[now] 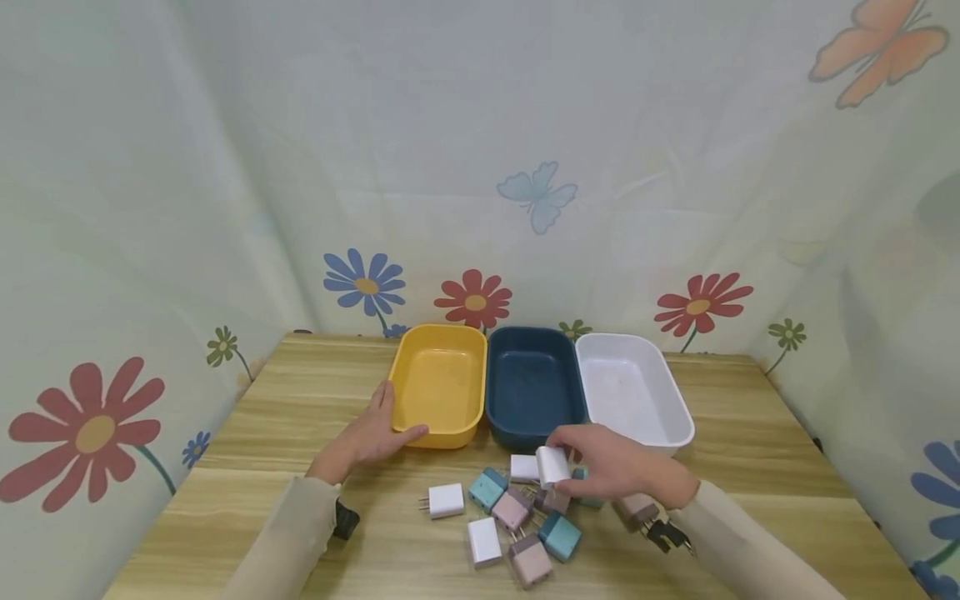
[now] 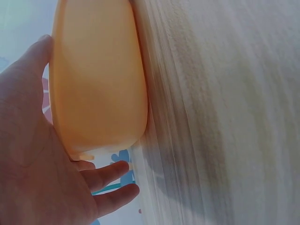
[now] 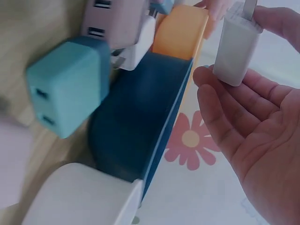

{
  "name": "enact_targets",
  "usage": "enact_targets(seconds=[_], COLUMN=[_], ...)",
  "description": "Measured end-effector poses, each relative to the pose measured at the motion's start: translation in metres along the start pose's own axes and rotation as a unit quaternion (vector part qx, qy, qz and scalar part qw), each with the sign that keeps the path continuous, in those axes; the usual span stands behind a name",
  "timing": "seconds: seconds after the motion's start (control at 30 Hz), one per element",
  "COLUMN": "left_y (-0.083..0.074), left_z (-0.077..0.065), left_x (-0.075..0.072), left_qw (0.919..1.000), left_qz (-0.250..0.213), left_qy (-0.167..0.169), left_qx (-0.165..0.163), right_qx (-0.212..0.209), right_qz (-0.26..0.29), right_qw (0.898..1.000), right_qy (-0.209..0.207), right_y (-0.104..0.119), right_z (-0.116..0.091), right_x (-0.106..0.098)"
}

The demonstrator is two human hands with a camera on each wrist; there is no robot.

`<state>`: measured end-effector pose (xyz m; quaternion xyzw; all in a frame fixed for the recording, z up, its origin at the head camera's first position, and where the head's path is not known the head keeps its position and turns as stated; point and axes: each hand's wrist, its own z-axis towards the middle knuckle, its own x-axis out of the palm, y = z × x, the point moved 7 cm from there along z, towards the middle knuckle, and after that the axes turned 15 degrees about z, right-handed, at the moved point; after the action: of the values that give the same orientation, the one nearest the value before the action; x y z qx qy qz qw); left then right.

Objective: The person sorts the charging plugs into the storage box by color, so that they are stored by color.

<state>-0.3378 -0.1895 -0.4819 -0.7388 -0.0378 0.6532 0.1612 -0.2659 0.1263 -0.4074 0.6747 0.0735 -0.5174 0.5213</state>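
Note:
My right hand (image 1: 611, 467) pinches a white USB charger (image 1: 553, 467) between thumb and fingers, raised over the pile. In the right wrist view a metal prong (image 3: 249, 8) shows on that charger, near the thumb. At the left, my left hand (image 1: 375, 429) touches the near-left corner of the yellow bin (image 1: 438, 437). Its thumb lies along the bin's front and its fingers reach up the left side, fairly straight. Under and beside the right hand lie several plug chargers: white (image 1: 484, 542), teal (image 1: 560, 536) and pink (image 1: 531, 560).
A dark blue bin (image 1: 534, 379) stands beside the yellow one, and a white bin (image 1: 633, 387) is to its right. One white charger (image 1: 446, 501) lies apart at the pile's left. A flowered curtain (image 1: 450, 125) hangs behind the wooden table (image 1: 247, 450).

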Motion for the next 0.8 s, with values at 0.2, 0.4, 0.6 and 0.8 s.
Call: enact_targets(seconds=[0.2, 0.4, 0.6, 0.8], left_y=[0.002, 0.004, 0.005, 0.004], left_z=[0.003, 0.004, 0.004, 0.002], left_x=[0.003, 0.005, 0.006, 0.004], left_qw=[1.0000, 1.0000, 1.0000, 1.0000], left_qz=[0.002, -0.001, -0.001, 0.002], left_qy=[0.001, 0.002, 0.003, 0.002], left_qx=[0.002, 0.003, 0.000, -0.002], right_qx=[0.026, 0.043, 0.043, 0.026], right_qz=[-0.019, -0.025, -0.015, -0.035], right_qw=[0.999, 0.999, 0.999, 0.999], right_qy=[0.001, -0.005, -0.004, -0.004], right_y=[0.005, 0.014, 0.019, 0.019], right_z=[0.019, 0.039, 0.059, 0.076], right_x=[-0.002, -0.009, -0.013, -0.013])
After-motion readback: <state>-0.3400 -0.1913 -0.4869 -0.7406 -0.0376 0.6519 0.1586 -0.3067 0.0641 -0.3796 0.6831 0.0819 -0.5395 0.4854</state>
